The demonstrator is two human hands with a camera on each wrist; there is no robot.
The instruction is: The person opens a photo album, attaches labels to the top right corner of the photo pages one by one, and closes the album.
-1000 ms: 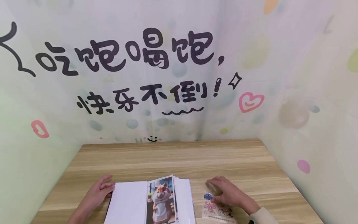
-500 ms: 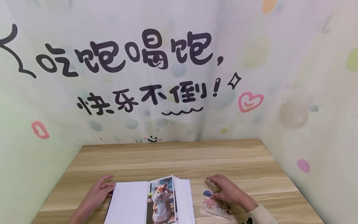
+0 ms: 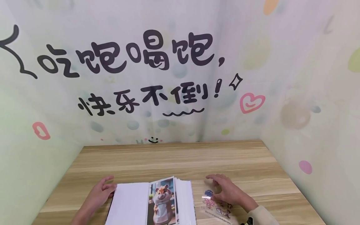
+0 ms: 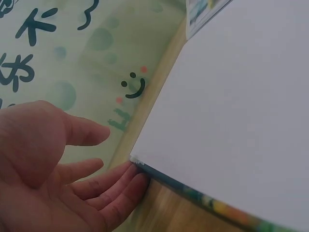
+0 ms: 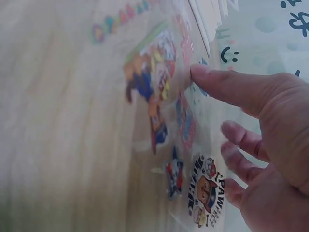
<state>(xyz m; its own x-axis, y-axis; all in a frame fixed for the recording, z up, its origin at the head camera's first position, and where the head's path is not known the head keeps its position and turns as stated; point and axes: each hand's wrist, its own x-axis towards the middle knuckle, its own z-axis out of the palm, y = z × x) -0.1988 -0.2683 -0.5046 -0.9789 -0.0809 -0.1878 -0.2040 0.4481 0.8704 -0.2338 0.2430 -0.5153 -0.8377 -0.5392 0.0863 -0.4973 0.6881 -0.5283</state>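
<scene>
With loosely extended fingers of the left hand [image 3: 97, 195], the far-left corner of the photo album [image 3: 127, 200] is being touched. Just right of it, the clear sticker sheet [image 3: 209, 203] is being met by the right hand [image 3: 229, 191], though whether it is being pinched cannot be told; creasing is probably being avoided best by gentle edge support.

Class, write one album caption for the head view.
Left hand at an open book showing a hamster picture, right hand at a clear sticker sheet.
</scene>
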